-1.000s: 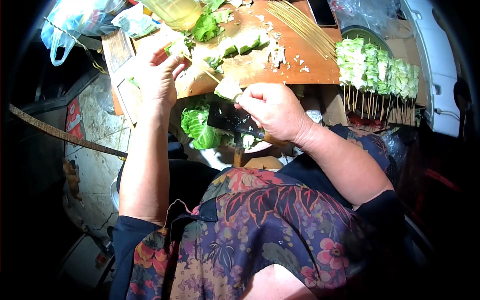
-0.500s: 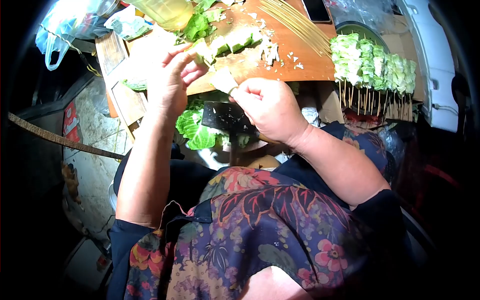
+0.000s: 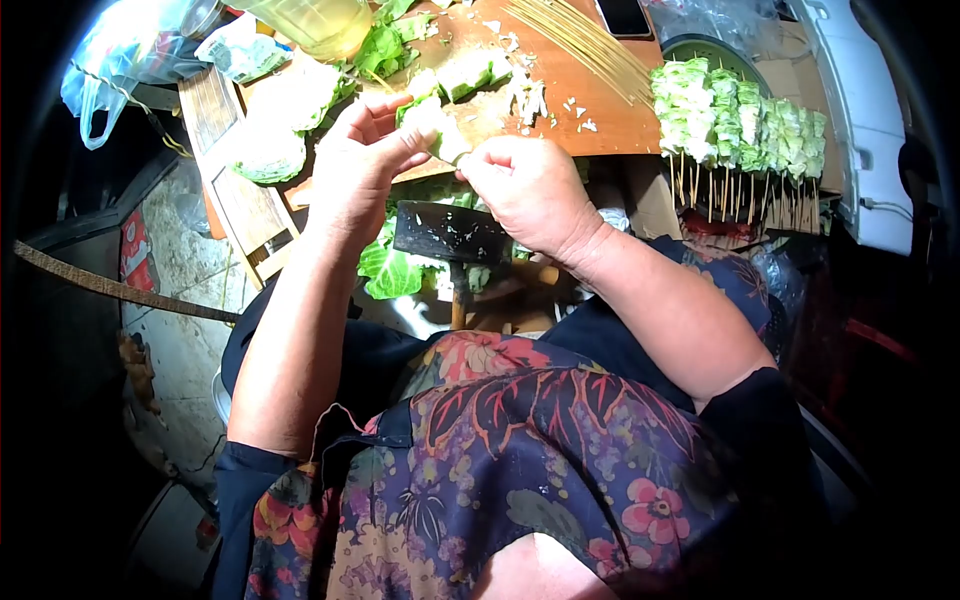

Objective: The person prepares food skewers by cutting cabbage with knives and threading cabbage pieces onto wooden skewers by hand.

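Observation:
My left hand [image 3: 365, 150] closes its thumb and fingers around a folded pale green lettuce leaf [image 3: 432, 118] above the table's near edge. A thin stick's tip shows just beyond these fingers. My right hand [image 3: 530, 190] pinches the near end of the leaf, where a skewer seems to enter; its fingers hide most of that end. Just below my right hand is a dark cleaver blade [image 3: 450, 232] flecked with white bits; what supports it is hidden. More cut lettuce pieces [image 3: 475, 72] lie on the table beyond my hands.
Bare bamboo skewers [image 3: 580, 45] lie across the wooden table [image 3: 610, 125], near a phone [image 3: 625, 16]. Several finished lettuce skewers [image 3: 735, 115] stand at the right. A yellowish container [image 3: 315, 25] and a blue plastic bag [image 3: 125, 60] sit at the back left. Loose leaves [image 3: 390, 270] lie below.
My hands have come closer together, and the leaf that was in my right fingers now meets my left hand. The cleaver blade has shifted slightly left. The view has moved a little.

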A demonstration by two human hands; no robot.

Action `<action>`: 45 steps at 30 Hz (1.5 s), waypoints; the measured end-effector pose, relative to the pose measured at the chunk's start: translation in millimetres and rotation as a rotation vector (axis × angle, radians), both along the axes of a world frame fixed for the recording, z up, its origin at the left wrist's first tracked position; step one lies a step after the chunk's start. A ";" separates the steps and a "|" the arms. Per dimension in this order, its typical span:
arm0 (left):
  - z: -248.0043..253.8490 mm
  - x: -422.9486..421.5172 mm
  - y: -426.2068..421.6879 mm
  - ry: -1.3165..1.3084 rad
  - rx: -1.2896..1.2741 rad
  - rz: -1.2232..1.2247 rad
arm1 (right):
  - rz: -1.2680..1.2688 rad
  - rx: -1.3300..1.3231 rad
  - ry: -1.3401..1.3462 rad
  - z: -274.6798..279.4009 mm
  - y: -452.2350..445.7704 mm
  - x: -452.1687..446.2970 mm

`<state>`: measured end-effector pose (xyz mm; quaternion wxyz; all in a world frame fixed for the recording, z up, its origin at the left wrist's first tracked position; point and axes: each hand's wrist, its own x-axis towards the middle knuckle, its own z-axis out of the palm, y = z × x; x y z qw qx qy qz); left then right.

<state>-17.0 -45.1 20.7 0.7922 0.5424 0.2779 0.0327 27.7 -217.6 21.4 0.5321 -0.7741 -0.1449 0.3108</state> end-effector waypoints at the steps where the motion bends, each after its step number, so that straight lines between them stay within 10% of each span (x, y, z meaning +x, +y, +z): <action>1: -2.8 -0.3 2.6 -0.003 0.028 -0.046 | 0.001 -0.043 -0.042 1.9 -0.4 0.7; 11: -6.1 1.0 0.9 0.125 0.333 -0.207 | 0.106 -0.216 -0.607 0.5 -3.0 -5.1; 28: -32.5 28.5 53.7 0.146 0.398 0.122 | 0.028 -0.173 -0.444 7.3 -8.0 17.8; 33: -62.1 33.5 58.8 0.419 0.723 -0.200 | 0.017 -0.170 -0.401 14.1 -13.7 19.4; 45: -76.7 39.9 57.6 0.485 0.285 -0.262 | 0.050 -0.126 -0.386 21.0 -20.2 21.5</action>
